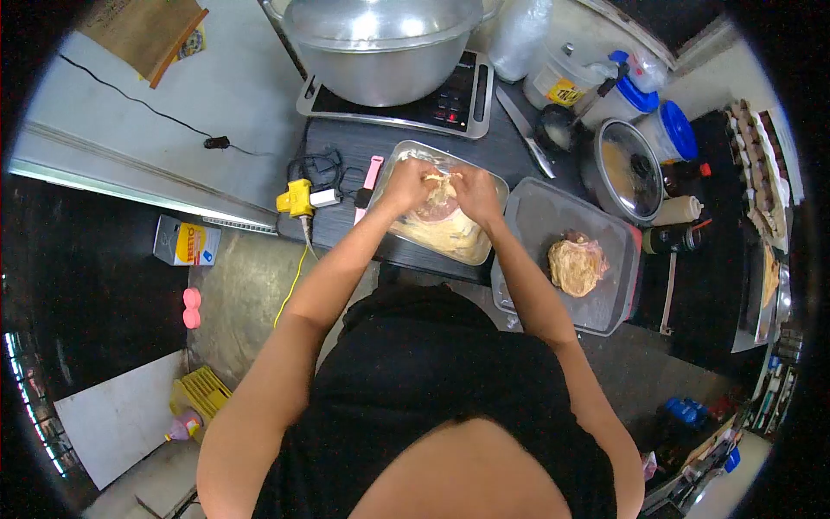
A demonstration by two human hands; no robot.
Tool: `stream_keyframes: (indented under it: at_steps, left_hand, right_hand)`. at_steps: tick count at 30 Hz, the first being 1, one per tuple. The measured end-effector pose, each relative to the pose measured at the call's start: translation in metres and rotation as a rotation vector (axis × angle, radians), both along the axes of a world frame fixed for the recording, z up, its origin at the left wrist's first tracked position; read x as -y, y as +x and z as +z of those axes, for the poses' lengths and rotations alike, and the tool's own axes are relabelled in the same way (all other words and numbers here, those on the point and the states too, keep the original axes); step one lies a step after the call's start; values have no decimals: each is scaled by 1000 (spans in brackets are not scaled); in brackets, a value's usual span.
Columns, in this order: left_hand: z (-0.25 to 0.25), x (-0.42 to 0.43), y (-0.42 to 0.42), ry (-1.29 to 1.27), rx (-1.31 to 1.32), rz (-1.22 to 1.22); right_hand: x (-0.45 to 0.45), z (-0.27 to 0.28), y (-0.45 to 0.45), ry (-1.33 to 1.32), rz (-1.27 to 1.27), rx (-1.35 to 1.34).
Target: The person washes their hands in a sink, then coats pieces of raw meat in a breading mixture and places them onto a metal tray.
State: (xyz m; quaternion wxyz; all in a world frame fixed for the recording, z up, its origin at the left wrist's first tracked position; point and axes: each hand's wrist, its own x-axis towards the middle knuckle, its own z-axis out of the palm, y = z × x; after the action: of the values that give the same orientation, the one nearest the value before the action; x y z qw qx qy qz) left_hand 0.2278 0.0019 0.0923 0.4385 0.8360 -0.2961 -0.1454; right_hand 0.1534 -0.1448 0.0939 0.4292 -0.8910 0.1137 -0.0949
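Note:
Over a shallow metal tray [495, 183] my left hand [408, 184] and my right hand [475, 195] face each other, fingers curled. Between them is a piece of raw meat [438, 208] with a pale yellow coating, and both hands pinch its far edge. Its near part hangs or rests in the tray; I cannot tell which. Yellowish coating [445, 237] covers the tray's bottom. To the right, a clear plastic container [529, 216] has another coated piece of meat [577, 266] in it.
A large lidded pot [380, 60] stands on an induction cooker [474, 104] behind the tray. A knife [525, 134] lies at back right, near a glass-lidded pan [624, 169]. Left of the tray are a pink-strapped watch [369, 183] and a yellow plug adapter [296, 199].

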Motion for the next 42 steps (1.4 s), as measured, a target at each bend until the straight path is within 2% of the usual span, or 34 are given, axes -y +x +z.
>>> stream_keyframes:
  at_steps: [3,5,6,8,10,11,12,14,15,18,19,23,25,26,28,29,31,33,34,36,37,40,42]
  left_hand:
    - [2,-2,3,113,-18,-95]
    - [-6,-4,5,140,-36,-163]
    - [-16,-5,7,146,-48,-210]
    - [-40,-7,8,204,-93,-277]
    - [-62,-11,7,305,-156,-320]
    - [-48,-18,2,381,-45,-440]
    - [-54,-24,-2,393,26,-446]
    - [-66,-35,-12,420,164,-455]
    - [-40,-34,-17,574,167,-450]
    - [-43,-30,-29,401,354,-421]
    - [-43,-28,-30,521,325,-491]
    - [-41,-39,-30,672,344,-453]
    - [-52,-45,-32,580,317,-385]
    - [-47,-46,-34,534,302,-348]
    - [-37,-38,-33,496,181,-480]
    - [-30,-35,-33,476,118,-547]
    - [-34,-30,-27,363,176,-439]
    - [-51,-25,-15,198,297,-308]
    - [-65,-20,-9,222,320,-233]
    - [-73,-6,-1,270,366,-86]
    - [-76,-4,5,277,272,-115]
    - [-56,7,15,446,235,-108]
    - [-51,13,20,437,136,-92]
  right_hand:
    - [2,-5,5,-148,123,124]
    - [4,-19,6,-70,190,6]
    - [4,-29,6,-31,222,-53]
    - [-12,-58,-3,-185,207,73]
    - [-22,-65,-18,-225,306,16]
    - [-24,-62,-24,-186,414,-101]
    - [-25,-60,-29,-145,523,-220]
    - [-18,-60,-40,-278,613,-192]
    - [-13,-61,-43,-344,657,-176]
    - [-1,-69,-47,-472,420,-116]
    - [0,-72,-49,-485,373,-89]
    - [-1,-62,-50,-546,549,-212]
    - [5,-56,-53,-671,557,-219]
    - [7,-59,-54,-665,520,-192]
    - [14,-64,-53,-659,447,-135]
    - [16,-59,-52,-587,501,-134]
    - [24,-47,-50,-443,606,-131]
    - [19,-25,-52,-464,460,-321]
    - [18,-19,-53,-473,385,-414]
    - [20,-42,-55,-518,369,-528]
    - [22,-55,-56,-540,359,-583]
    - [6,-66,-58,-462,375,-597]
    - [-3,-74,-61,-250,388,-379]
